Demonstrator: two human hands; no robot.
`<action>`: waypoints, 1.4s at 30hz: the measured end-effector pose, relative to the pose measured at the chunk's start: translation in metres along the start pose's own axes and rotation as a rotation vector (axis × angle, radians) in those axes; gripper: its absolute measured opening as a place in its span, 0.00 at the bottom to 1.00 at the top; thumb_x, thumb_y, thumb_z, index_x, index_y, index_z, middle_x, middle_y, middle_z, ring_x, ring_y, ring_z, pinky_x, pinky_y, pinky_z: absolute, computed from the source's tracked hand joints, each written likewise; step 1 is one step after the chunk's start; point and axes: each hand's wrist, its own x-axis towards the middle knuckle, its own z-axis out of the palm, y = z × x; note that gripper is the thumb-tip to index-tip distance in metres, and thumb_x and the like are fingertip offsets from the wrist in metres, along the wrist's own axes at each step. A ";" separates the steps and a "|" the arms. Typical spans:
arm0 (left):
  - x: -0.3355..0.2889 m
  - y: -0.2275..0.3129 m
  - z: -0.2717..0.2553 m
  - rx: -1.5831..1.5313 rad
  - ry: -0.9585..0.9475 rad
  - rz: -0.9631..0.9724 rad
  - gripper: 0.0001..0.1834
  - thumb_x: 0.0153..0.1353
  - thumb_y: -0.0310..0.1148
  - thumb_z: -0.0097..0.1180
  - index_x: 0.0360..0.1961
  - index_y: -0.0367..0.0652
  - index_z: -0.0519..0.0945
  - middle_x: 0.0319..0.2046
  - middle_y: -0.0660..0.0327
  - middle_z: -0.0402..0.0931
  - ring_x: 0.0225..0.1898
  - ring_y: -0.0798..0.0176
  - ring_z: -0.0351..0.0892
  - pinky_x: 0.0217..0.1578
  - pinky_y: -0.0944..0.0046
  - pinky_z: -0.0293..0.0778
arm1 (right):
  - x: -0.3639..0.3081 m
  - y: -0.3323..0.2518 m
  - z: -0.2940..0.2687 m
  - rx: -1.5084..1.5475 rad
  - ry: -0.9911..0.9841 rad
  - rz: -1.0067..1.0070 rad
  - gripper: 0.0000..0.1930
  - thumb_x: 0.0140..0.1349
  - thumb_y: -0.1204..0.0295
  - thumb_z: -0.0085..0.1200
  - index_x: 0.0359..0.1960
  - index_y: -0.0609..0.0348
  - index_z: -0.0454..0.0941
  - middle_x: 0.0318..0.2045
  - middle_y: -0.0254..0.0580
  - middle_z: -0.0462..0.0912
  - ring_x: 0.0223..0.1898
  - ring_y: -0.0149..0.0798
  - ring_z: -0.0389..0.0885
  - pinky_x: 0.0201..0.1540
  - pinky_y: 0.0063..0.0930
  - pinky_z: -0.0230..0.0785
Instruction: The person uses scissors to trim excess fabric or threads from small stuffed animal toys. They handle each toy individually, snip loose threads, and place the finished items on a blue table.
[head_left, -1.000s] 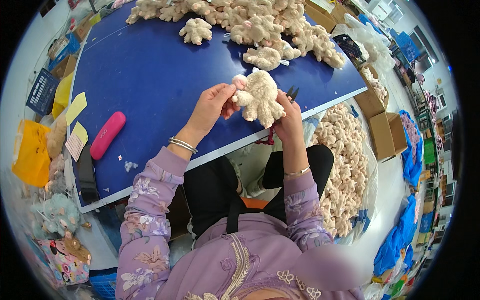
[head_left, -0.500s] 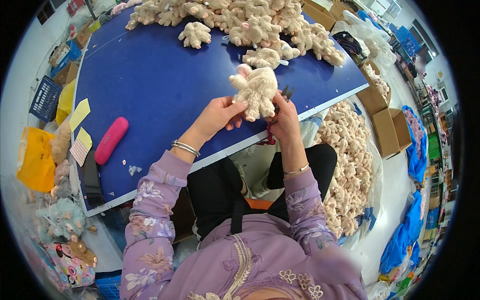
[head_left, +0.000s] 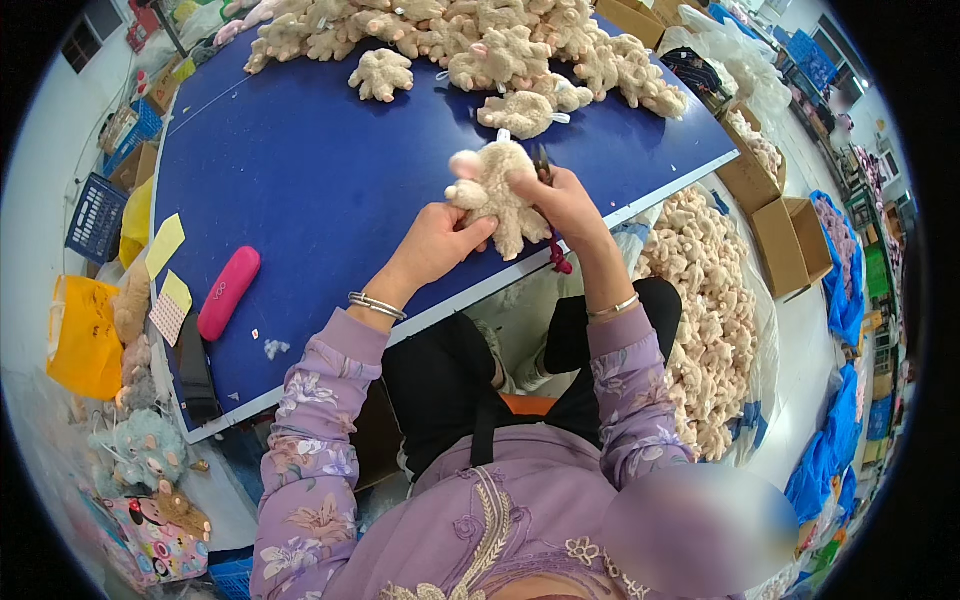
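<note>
One cream plush toy (head_left: 490,190) in both hands, many similar ones around it.
From my remote seat I see the left hand (head_left: 442,243) pinching the toy's lower part, while the right hand (head_left: 568,205) grasps its upper side together with partly hidden dark-bladed snips (head_left: 543,163); the toy is held above the blue tabletop (head_left: 300,180), near its front edge. I judge this single toy to be in work; a big pile (head_left: 705,330) lies off to the right and a heap (head_left: 480,40) at the far side, and I cannot tell which is finished. A pink case (head_left: 230,293) bears small lettering; the heap's white tag (head_left: 560,118) is illegible.
</note>
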 end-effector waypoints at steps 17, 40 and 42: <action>0.000 0.014 -0.010 -0.323 -0.040 0.008 0.24 0.66 0.50 0.52 0.43 0.37 0.78 0.30 0.65 0.77 0.28 0.75 0.75 0.23 0.76 0.68 | 0.017 -0.048 -0.016 0.064 -0.229 -0.106 0.17 0.56 0.65 0.65 0.40 0.67 0.80 0.34 0.36 0.83 0.32 0.25 0.80 0.35 0.21 0.73; 0.009 -0.004 -0.026 -0.708 0.272 -0.102 0.14 0.65 0.40 0.53 0.44 0.40 0.76 0.31 0.63 0.79 0.26 0.71 0.78 0.19 0.72 0.69 | -0.034 0.013 0.032 -0.186 0.083 -0.441 0.10 0.59 0.75 0.60 0.43 0.60 0.78 0.29 0.26 0.77 0.21 0.17 0.58 0.22 0.15 0.55; 0.008 -0.001 -0.025 -0.668 0.260 -0.077 0.15 0.64 0.39 0.56 0.45 0.39 0.76 0.32 0.62 0.79 0.26 0.70 0.78 0.20 0.71 0.71 | -0.030 0.019 0.032 -0.216 0.117 -0.449 0.08 0.59 0.75 0.60 0.40 0.61 0.78 0.26 0.28 0.76 0.21 0.18 0.60 0.23 0.16 0.57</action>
